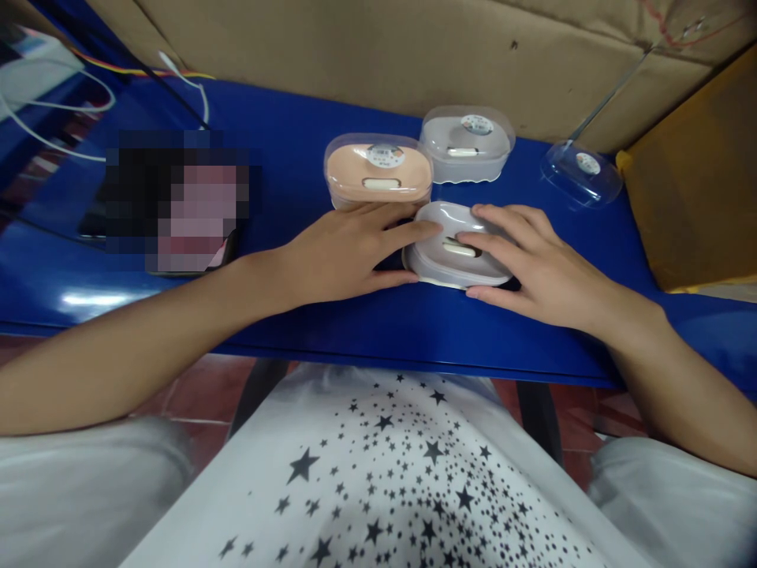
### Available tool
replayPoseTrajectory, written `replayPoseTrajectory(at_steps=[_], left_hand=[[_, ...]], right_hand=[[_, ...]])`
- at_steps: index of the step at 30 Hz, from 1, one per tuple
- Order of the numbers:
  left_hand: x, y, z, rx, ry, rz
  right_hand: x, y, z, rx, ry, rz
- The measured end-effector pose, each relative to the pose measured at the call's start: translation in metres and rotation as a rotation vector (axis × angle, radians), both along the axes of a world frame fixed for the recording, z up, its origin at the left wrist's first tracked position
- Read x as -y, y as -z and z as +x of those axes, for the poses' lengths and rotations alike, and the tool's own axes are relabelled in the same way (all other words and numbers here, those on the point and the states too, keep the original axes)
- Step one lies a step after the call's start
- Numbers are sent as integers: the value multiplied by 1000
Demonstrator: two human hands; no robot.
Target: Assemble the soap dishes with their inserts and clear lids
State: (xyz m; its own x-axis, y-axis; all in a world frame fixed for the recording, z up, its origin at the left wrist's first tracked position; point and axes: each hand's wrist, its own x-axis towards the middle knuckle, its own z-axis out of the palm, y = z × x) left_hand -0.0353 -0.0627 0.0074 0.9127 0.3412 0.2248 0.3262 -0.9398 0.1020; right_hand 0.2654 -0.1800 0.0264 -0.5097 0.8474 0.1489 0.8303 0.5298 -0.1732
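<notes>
Basically, both hands (355, 244) (532, 256) hold grey box (460, 267) on blue tbl (331, 335), nr cardboard (331, 55), prob.

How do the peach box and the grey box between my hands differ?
The peach box has a clear cover with a label; the grey box shows neither. The peach box sits farther back; the grey box is nearer you, with your left hand and right hand on it. Both are rounded, with a white bar on top.

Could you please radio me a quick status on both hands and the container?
Left hand at left side of grey container; right hand at right, fingers over top. Peach container close behind.
</notes>
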Motion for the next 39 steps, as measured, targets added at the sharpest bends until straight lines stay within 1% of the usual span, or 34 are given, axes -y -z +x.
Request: replayPoseTrajectory(at_steps=[14, 22, 26, 32, 39], left_hand=[[1, -2, -1, -10, 7, 24], [1, -4, -1, -11, 54, -36], [3, -5, -1, 17, 51, -69], [4, -5, -3, -37, 52, -44], [6, -7, -5, -65, 41, -51]], right_hand=[[0, 0, 1, -18, -17, -16], [1, -5, -1, 9, 3, -45], [3, -6, -1, 14, 1, -58], [6, -6, 3, 44, 0, -84], [9, -7, 6, 69, 11, -110]])
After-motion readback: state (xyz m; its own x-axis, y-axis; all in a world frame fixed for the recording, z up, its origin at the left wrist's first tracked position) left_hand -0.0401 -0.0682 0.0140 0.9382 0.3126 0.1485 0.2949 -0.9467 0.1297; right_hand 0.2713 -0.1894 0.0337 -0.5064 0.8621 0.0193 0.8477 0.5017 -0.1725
